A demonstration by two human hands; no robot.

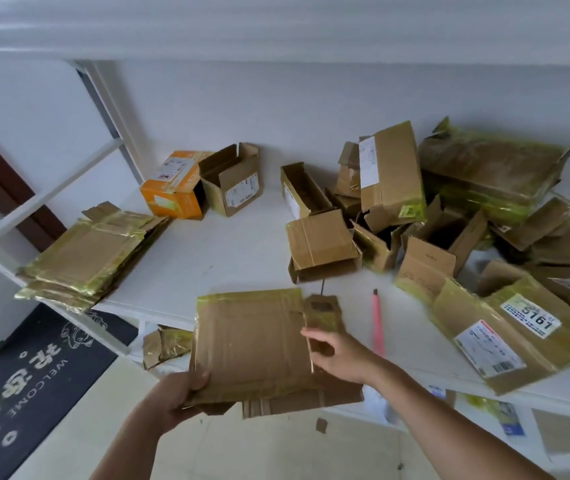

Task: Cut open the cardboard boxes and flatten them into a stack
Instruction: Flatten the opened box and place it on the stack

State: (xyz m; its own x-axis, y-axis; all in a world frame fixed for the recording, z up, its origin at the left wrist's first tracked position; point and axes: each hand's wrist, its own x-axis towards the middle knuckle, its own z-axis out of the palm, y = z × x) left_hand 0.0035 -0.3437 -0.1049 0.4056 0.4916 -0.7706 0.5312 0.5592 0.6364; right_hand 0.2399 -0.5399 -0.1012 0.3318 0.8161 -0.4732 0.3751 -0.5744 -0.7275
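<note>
The left hand (186, 386) is gripping the near-left corner of a flattened cardboard box (252, 344) while the open right hand (337, 355) is pressing its far-right flap, so the next move likely calls for carrying it leftward onto the flattened stack (89, 258).

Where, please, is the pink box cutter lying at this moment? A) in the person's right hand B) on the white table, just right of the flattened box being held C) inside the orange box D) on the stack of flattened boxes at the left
B: the pink box cutter lies on the white table, untouched, just beyond the right hand, which rests on the flattened box.
</note>
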